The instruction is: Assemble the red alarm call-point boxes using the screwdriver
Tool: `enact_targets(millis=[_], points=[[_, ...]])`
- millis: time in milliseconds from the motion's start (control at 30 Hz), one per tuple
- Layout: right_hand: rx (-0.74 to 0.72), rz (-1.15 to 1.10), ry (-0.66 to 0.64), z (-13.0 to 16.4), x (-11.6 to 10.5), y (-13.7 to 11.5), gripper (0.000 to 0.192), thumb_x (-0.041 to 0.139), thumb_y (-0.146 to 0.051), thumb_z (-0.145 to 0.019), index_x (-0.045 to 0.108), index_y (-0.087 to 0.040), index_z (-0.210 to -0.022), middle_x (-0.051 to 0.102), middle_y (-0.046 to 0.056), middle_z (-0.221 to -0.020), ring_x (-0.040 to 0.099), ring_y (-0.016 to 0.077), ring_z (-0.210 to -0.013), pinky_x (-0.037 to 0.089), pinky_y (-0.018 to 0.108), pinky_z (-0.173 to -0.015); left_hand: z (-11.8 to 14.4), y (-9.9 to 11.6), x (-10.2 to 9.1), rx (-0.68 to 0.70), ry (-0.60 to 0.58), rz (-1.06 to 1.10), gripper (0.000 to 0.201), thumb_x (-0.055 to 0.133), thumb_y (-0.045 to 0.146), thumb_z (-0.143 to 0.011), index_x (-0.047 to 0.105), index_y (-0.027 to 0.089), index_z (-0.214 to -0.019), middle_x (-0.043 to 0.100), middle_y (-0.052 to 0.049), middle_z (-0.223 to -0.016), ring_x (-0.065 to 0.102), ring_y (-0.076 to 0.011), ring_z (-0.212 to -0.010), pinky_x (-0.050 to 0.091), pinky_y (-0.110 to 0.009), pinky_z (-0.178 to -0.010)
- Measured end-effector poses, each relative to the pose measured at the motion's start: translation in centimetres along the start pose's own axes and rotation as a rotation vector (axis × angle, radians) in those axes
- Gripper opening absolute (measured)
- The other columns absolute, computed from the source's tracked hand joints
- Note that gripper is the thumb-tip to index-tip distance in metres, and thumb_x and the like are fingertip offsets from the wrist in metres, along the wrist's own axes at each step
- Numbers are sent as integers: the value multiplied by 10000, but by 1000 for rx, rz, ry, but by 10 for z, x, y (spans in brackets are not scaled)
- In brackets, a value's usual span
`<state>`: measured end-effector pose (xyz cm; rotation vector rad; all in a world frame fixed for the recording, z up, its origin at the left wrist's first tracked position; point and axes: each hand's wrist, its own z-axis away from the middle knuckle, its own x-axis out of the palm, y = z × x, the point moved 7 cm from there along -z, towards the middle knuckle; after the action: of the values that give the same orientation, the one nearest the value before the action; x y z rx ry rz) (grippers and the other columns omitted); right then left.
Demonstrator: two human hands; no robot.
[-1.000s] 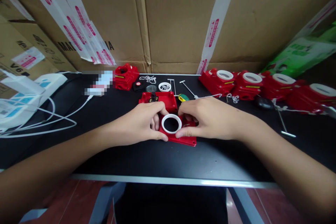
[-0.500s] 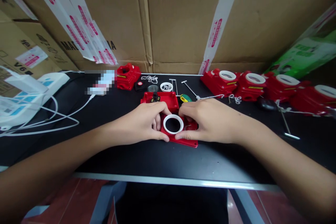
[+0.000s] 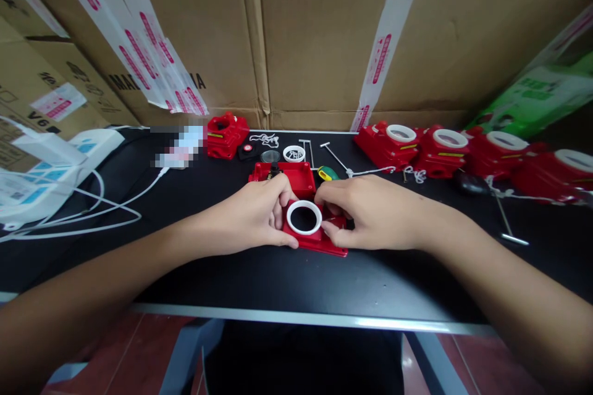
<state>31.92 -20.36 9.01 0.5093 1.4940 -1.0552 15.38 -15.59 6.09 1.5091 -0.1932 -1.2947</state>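
A red plastic cover [image 3: 327,245] lies on the black table, with a white ring [image 3: 290,224] seated around its round opening. My left hand [image 3: 257,213] grips the cover's left side, thumb at the near edge and fingers curled behind. On the other side my right hand [image 3: 370,213] has its thumb and fingertips closed at the ring's right edge; some of its fingers hide the cover's far corner. Just behind stands an open red box [image 3: 301,178] with a dark part inside, partly covered by my left hand.
Behind the box are a white cap [image 3: 294,153] holding small screws, a clear disc [image 3: 270,157] and a green-yellow screwdriver handle [image 3: 327,173]. Several red housings [image 3: 445,151] line the right; another red housing [image 3: 227,136] stands back left. A power strip [image 3: 60,173] with white cables lies left.
My right thumb has moved from the ring's near edge up to its right side. The cover and ring have shifted very slightly left and away from me.
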Motion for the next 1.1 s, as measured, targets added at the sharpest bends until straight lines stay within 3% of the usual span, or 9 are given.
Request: enact_targets(millis=[167, 400, 600, 700, 833, 967, 1100], points=[[-8, -9, -11, 0, 2, 2, 148, 663, -342, -915, 644, -199, -885, 702, 10, -837, 549, 144, -634, 325, 299, -614, -1, 3, 0, 32, -21, -21, 642, 989, 371, -793, 553, 249, -1249, 718, 62, -828, 719, -178, -744, 554, -310, -710], [-36, 38, 7, -2, 3, 6, 295, 486, -344, -1120, 701, -186, -993, 728, 45, -892, 585, 160, -689, 335, 314, -662, -1, 1, 1, -3, -25, -8, 568, 992, 408, -778, 589, 236, -1138, 732, 57, -797, 732, -183, -753, 548, -299, -691], [-35, 17, -42, -2, 5, 0, 242, 431, -248, -1106, 594, -196, -935, 716, 49, -893, 566, 165, -684, 339, 318, -666, 0, 1, 3, -11, -32, 23, 575, 999, 431, -763, 577, 232, -1100, 738, 51, -772, 732, -190, -729, 557, -308, -670], [-44, -15, -38, -1, 3, -3, 292, 500, -414, -1103, 606, -198, -937, 721, 55, -889, 574, 173, -677, 335, 317, -664, 0, 1, 2, -5, -29, 25, 568, 1004, 415, -761, 574, 229, -1081, 736, 52, -767, 729, -182, -714, 552, -299, -663], [-22, -14, -41, -1, 3, -2, 580, 596, -774, -995, 625, -198, -933, 707, 44, -848, 550, 172, -631, 308, 312, -628, 1, 2, 1, 12, -28, 9, 530, 1001, 430, -764, 577, 223, -1006, 728, 48, -800, 721, -162, -708, 543, -275, -635], [-21, -14, -40, -2, 4, -3, 494, 596, -681, -1025, 636, -196, -946, 717, 38, -851, 573, 169, -640, 314, 313, -625, 2, 1, 1, -1, -14, -5, 584, 997, 471, -757, 502, 237, -959, 693, 64, -758, 696, -153, -659, 522, -262, -583], [-2, -19, -42, -2, 5, -4, 344, 669, -536, -977, 634, -196, -937, 731, 24, -843, 581, 158, -629, 322, 308, -613, 1, 2, 1, 7, -22, 27, 644, 992, 448, -769, 530, 246, -1169, 713, 59, -818, 705, -156, -648, 542, -274, -606]])
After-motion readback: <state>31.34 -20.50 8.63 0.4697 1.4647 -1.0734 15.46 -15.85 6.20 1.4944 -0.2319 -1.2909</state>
